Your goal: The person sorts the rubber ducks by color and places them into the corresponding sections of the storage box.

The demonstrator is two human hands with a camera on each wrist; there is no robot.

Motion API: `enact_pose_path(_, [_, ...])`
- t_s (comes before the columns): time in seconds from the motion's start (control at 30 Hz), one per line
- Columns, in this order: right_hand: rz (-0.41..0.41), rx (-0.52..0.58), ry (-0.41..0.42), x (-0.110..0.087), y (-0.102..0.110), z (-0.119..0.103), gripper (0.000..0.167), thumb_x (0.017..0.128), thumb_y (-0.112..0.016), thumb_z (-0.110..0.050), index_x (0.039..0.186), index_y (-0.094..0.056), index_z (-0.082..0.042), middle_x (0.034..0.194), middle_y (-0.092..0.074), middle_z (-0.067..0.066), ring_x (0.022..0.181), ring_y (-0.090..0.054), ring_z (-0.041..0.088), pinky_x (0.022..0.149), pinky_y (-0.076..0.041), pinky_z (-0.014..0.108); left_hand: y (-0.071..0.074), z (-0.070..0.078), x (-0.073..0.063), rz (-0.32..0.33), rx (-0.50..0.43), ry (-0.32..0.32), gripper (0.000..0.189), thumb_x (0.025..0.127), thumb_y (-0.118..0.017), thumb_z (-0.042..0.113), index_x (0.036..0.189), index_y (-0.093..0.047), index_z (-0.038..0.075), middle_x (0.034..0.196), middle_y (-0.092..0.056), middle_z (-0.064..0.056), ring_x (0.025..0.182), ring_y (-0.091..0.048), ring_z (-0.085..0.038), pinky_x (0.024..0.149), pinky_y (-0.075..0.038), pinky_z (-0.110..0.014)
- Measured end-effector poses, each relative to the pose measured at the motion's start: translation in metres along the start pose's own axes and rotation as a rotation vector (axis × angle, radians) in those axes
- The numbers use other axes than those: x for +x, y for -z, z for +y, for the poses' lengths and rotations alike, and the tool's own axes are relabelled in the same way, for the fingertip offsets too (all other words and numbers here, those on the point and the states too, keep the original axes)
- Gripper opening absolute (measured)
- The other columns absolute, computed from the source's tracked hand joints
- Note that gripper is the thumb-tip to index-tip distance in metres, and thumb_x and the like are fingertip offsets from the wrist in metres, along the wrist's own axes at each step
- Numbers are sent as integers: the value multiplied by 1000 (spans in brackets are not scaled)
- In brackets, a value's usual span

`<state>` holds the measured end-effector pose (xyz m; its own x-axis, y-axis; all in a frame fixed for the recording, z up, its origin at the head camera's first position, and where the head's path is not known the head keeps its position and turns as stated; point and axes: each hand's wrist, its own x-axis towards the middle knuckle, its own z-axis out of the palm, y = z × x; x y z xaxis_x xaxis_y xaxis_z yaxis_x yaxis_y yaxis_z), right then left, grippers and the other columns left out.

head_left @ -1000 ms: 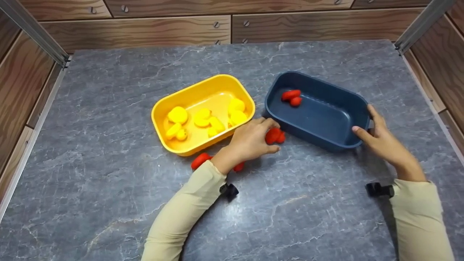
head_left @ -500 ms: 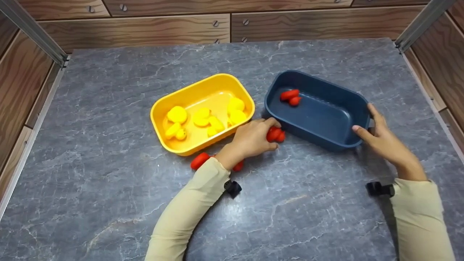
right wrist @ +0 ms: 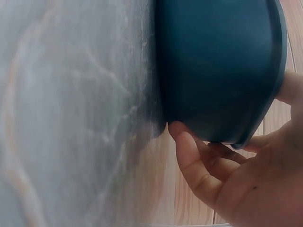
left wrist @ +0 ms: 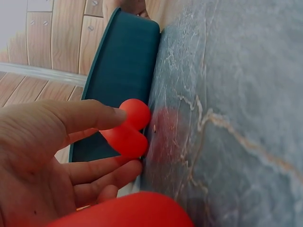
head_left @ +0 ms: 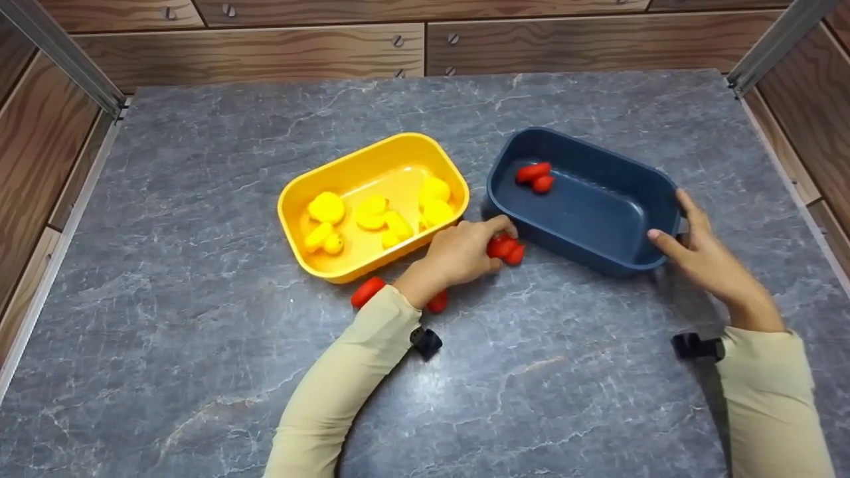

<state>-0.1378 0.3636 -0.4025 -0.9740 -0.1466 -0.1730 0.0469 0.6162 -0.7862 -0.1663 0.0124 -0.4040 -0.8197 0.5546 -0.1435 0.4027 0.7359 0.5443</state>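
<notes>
A wood-patterned panel (head_left: 40,146) and a metal post (head_left: 63,56) line the left side of a grey, marbled table (head_left: 166,279), where a yellow bin (head_left: 365,171) sits at a slant with yellow toys (head_left: 327,208) scattered across its floor. Just in front of the bin, a red piece (head_left: 367,292) lies beside a person's left wrist and another red piece (head_left: 437,302) shows on the wrist's other side; the arm, in a pale sleeve (head_left: 345,372), hides what is between, so whether they are one item or two cannot be told. A black camera (head_left: 425,342) juts from the cuff. The left hand (head_left: 461,251), in front of the gap between the bins, has its thumb and fingers curled in, pinching a red toy (head_left: 505,248). That toy is near the front wall of a blue bin (head_left: 597,162), low over the tabletop; whether it touches the surface cannot be told. The blue bin is angled the opposite way from the yellow one, with a second red toy (head_left: 533,172) on its floor toward the left end. At its right end, the right hand (head_left: 707,262) grips the wall, thumb over the rim, fingers outside. A second black camera (head_left: 690,345) sticks out from the right sleeve (head_left: 770,405).
</notes>
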Motion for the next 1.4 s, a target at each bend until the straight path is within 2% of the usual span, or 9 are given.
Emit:
enact_pose_path(0.17, [-7,5,-8,1,0,0,85,101,-47,-31,153,17,-10,155,21,29,138,-7,53,85,-25,-4,0,0,-2,-6,8,-13,35,86,-72,23,116,-57,29,90,-62,-3,81,-57,-22,64,-43,-33])
enact_pose_path(0.37, [-19,7,-2,1,0,1,85,101,-47,-31,152,18,-11,155,23,26,142,14,46,86,-20,-5,-1,-2,-5,5,25,-26,33,86,-72,27,115,-57,30,82,-60,-1,75,-56,-21,59,-40,-31])
enact_pose_path(0.53, [-17,5,-1,1,-1,1,85,101,-47,-31,153,18,-10,155,21,28,142,10,47,86,-21,-5,1,-2,-8,14,-14,-24,34,85,-74,29,114,-57,31,90,-65,2,81,-59,-18,64,-43,-32])
enact_pose_path(0.67, [-12,4,-5,1,-1,1,85,101,-47,-31,153,18,-11,155,21,28,141,8,48,85,-21,-5,6,2,-14,39,-99,-39,34,84,-75,29,113,-58,30,100,-70,4,89,-63,-15,72,-46,-32])
enact_pose_path(0.9, [-4,9,-1,0,-1,0,86,101,-47,-31,153,17,-10,154,19,29,140,6,48,85,-20,-5,12,10,-24,88,-223,-115,35,85,-74,30,115,-58,28,105,-72,4,75,-63,-6,71,-45,-26])
enact_pose_path(1.1, [-7,6,-1,1,-1,0,86,101,-47,-31,153,18,-10,154,20,29,141,6,49,85,-21,-5,15,14,-29,101,-271,-153,35,85,-74,31,116,-58,27,105,-72,4,75,-62,-6,71,-46,-23])
enact_pose_path(1.3, [-28,3,-10,1,0,0,86,101,-47,-32,152,19,-10,154,22,29,140,2,51,84,-25,-4,19,18,-29,174,-296,-157,34,84,-74,32,114,-60,26,104,-72,4,79,-60,-8,69,-45,-20])
enact_pose_path(1.4, [-39,4,-12,1,1,0,86,102,-46,-31,152,20,-9,153,22,29,138,-6,54,82,-29,-3,21,22,-28,215,-330,-152,33,84,-75,31,114,-60,26,104,-72,4,83,-62,-10,69,-45,-20])
